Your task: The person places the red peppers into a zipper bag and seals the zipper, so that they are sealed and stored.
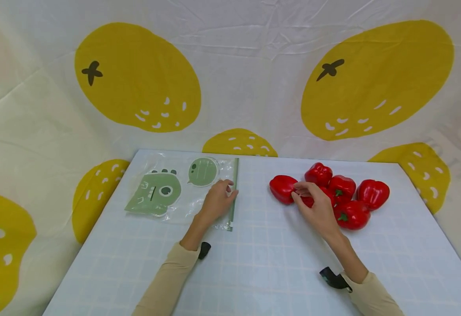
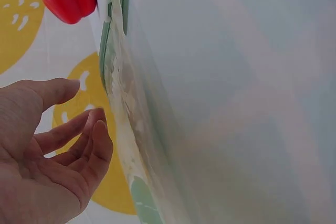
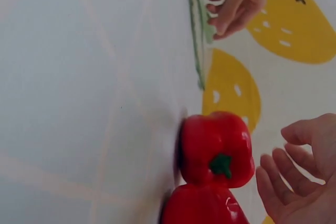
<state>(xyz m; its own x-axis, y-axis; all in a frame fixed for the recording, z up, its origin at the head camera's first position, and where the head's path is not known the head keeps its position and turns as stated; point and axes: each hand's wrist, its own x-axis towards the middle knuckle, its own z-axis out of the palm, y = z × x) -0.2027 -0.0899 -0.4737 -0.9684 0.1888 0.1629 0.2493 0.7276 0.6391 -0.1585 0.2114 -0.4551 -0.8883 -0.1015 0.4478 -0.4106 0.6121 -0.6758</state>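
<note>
A clear zip bag (image 1: pixel 192 206) printed with a green one-eyed monster lies flat on the table. Above its green zip edge hovers my left hand (image 1: pixel 216 199), fingers loosely bent and apart from the thumb, with nothing between them, as the left wrist view (image 2: pixel 58 150) confirms. Several shiny red bell peppers sit to the right. The leftmost bell pepper (image 1: pixel 282 188) lies on its side beside the fingertips of my right hand (image 1: pixel 316 210). In the right wrist view, that hand is loosely spread and a small gap separates it from the nearest green-stemmed bell pepper (image 3: pixel 215 145).
The other bell peppers, among them one at the back (image 1: pixel 318 174) and one at the front (image 1: pixel 352 215), cluster closely. The pale checked table (image 1: pixel 254 272) meets a white cloth backdrop (image 1: pixel 250 87) printed with yellow fruit at its far edge.
</note>
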